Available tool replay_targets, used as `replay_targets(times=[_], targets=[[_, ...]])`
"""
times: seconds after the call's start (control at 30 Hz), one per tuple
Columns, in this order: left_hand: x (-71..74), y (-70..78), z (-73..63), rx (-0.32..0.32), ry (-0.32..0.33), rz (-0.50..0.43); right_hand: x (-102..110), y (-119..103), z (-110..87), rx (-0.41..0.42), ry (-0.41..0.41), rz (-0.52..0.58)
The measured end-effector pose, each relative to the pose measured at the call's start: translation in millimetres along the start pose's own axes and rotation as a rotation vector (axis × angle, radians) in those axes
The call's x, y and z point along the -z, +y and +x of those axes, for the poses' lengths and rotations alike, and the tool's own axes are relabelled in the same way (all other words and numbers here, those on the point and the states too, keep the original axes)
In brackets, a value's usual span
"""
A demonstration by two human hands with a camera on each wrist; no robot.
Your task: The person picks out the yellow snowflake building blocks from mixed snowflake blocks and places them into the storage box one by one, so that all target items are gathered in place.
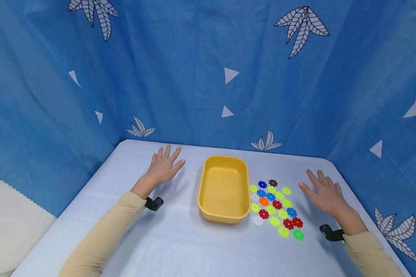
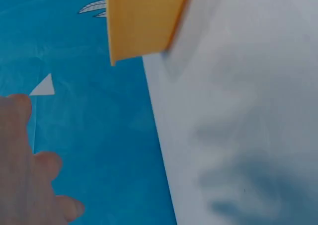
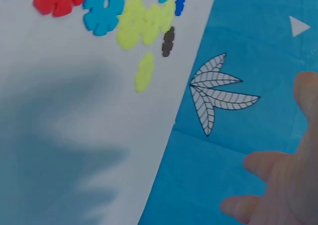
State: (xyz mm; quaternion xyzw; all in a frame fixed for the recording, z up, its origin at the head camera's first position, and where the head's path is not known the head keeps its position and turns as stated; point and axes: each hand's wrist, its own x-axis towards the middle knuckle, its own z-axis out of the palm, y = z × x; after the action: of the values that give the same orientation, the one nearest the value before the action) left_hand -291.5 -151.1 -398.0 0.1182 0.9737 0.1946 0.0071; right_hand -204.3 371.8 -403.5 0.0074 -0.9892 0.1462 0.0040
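Note:
A yellow plastic basin (image 1: 223,220) stands in the middle of the white table, nothing lying in it. Just right of it spread several flat, notched plastic discs, among them an orange disc (image 1: 264,201), a green disc (image 1: 298,234) and a blue disc (image 3: 104,9). My left hand (image 1: 161,168) hovers left of the basin, fingers spread and holding nothing; its shadow falls on the table in the left wrist view. To the right of the discs, my right hand (image 1: 327,193) is held over the table with fingers apart and nothing in them.
The white table (image 1: 180,246) reaches back to a blue curtain (image 1: 180,77) printed with leaves and triangles, which also hangs along both sides. Dark wrist cameras sit below each wrist, such as the left camera (image 1: 154,204). A pale cloth (image 1: 10,227) shows at the far left.

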Motion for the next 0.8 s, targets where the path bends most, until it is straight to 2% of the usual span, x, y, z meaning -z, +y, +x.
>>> replay_targets(times=[0.17, 0.27, 0.5, 0.6, 0.8], targets=[[-7.3, 3.2, -5.2, -0.028, 0.061, -0.093, 0.8, 1.0, -2.5, 0.004, -0.005, 0.029], [-14.0, 8.4, -8.3, -0.051, 0.068, -0.164, -1.2, 2.7, -4.8, -0.004, -0.017, 0.06], [-37.5, 20.0, -12.8, -0.076, 0.059, -0.297, -14.8, 6.5, -7.1, -0.049, -0.057, 0.146], [-47.5, 25.1, -15.3, -0.093, 0.052, -0.383, -20.4, 5.7, -5.7, -0.066, -0.067, 0.18], [-68.7, 32.4, -19.9, -0.135, 0.007, -0.5, -28.9, -2.2, 1.1, -0.088, -0.085, 0.241]])
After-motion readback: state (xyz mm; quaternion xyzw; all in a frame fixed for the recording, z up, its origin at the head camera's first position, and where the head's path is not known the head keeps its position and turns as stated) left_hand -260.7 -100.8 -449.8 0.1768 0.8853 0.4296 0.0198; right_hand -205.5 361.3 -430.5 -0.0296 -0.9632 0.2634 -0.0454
